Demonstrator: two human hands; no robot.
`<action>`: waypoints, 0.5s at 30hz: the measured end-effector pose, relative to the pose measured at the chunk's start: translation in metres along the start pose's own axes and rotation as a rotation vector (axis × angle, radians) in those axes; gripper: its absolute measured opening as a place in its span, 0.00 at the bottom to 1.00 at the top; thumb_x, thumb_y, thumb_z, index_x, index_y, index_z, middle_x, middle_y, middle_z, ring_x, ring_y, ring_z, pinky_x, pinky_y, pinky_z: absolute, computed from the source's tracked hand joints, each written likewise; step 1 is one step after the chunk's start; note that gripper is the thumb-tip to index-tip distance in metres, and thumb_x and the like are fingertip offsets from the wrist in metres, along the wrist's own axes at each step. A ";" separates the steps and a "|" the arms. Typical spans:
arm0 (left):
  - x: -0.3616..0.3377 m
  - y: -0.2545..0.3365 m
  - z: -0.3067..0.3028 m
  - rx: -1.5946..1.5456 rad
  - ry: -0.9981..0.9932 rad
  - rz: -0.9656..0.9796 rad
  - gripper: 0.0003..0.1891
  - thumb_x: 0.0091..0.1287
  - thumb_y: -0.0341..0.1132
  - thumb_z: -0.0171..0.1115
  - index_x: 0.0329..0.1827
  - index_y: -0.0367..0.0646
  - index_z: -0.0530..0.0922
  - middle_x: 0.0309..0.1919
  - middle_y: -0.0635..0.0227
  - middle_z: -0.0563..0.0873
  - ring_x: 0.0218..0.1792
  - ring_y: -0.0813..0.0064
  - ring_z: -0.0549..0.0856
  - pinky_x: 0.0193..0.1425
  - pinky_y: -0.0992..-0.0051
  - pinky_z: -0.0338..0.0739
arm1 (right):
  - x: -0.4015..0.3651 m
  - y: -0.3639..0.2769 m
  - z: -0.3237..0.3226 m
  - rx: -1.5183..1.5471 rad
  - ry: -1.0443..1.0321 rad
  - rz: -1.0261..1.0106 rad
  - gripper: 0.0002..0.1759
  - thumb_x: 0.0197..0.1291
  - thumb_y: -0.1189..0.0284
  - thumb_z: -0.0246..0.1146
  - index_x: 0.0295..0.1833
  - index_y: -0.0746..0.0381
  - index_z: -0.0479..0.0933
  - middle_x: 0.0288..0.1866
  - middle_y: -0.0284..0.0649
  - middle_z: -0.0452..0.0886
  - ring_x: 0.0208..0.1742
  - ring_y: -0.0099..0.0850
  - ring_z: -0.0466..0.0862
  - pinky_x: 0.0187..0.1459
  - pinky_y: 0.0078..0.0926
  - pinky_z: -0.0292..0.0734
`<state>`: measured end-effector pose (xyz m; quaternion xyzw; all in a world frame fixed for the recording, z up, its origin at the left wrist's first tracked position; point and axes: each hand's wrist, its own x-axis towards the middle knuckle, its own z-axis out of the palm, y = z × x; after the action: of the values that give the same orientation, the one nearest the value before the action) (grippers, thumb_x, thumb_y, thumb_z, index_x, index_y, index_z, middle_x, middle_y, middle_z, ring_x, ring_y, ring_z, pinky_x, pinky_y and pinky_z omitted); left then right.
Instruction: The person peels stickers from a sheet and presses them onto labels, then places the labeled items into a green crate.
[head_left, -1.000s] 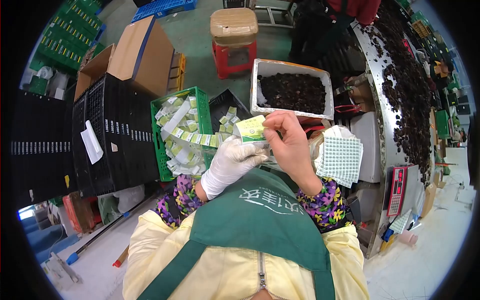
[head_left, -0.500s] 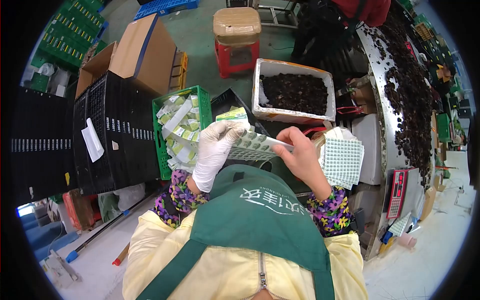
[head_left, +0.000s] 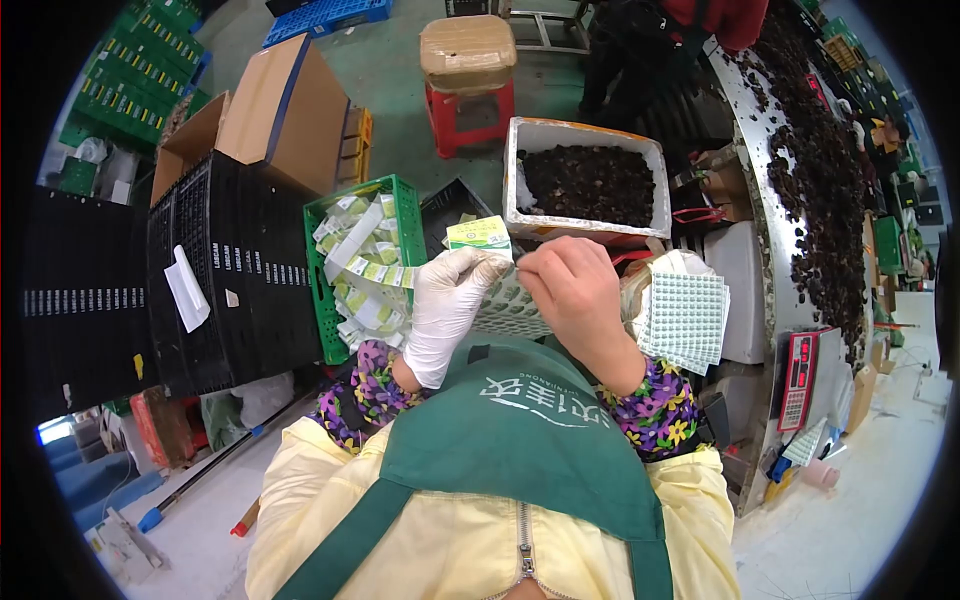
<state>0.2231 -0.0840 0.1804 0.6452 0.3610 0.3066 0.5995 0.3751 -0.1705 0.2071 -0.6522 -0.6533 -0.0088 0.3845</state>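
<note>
My left hand (head_left: pixel 448 300), in a white glove, is closed on a green, yellow and white printed label (head_left: pixel 478 235) that stands up above its fingers. A strip of similar labels (head_left: pixel 375 270) runs from the green crate (head_left: pixel 408 215) to this hand. Below and between the hands is a sheet of small round green stickers (head_left: pixel 508 308), partly hidden by them; how it is held is hard to see. My bare right hand (head_left: pixel 575 290) is closed in a pinch by the label's right edge, and what its fingertips hold is too small to make out.
To the right lies a stack of sticker sheets (head_left: pixel 685 318). A white foam box (head_left: pixel 658 205) of dark pieces stands ahead, beside a red stool (head_left: pixel 470 118). Black crates (head_left: pixel 230 300) are at left; a red scale (head_left: pixel 797 380) and a metal table (head_left: pixel 775 215) at right. A person (head_left: pixel 660 40) is beyond.
My right hand has left the sticker sheet's right edge and moved up and left to the label. The sheet sits lower between the hands, and the label has shifted slightly right.
</note>
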 end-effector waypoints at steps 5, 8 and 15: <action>0.005 -0.001 -0.008 -0.010 0.029 -0.111 0.09 0.66 0.33 0.67 0.40 0.35 0.85 0.30 0.69 0.85 0.30 0.85 0.78 0.35 0.81 0.72 | -0.008 0.011 0.013 0.075 0.082 -0.072 0.08 0.51 0.78 0.67 0.37 0.59 0.76 0.34 0.36 0.76 0.37 0.36 0.78 0.47 0.34 0.72; 0.003 0.002 -0.009 0.015 0.034 -0.119 0.09 0.66 0.34 0.67 0.39 0.35 0.85 0.30 0.70 0.84 0.30 0.85 0.77 0.34 0.81 0.71 | -0.005 0.009 0.005 0.319 0.052 0.178 0.07 0.53 0.79 0.66 0.37 0.60 0.75 0.33 0.37 0.75 0.36 0.37 0.77 0.47 0.34 0.72; 0.004 0.002 -0.005 -0.016 0.003 -0.104 0.09 0.66 0.34 0.67 0.39 0.35 0.85 0.29 0.70 0.83 0.32 0.85 0.77 0.36 0.81 0.72 | -0.002 0.011 0.003 0.149 -0.078 0.043 0.06 0.57 0.77 0.65 0.38 0.64 0.75 0.33 0.41 0.75 0.34 0.36 0.77 0.37 0.26 0.72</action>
<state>0.2216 -0.0779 0.1826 0.6202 0.3927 0.2789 0.6191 0.3830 -0.1691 0.1982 -0.6353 -0.6525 0.0735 0.4065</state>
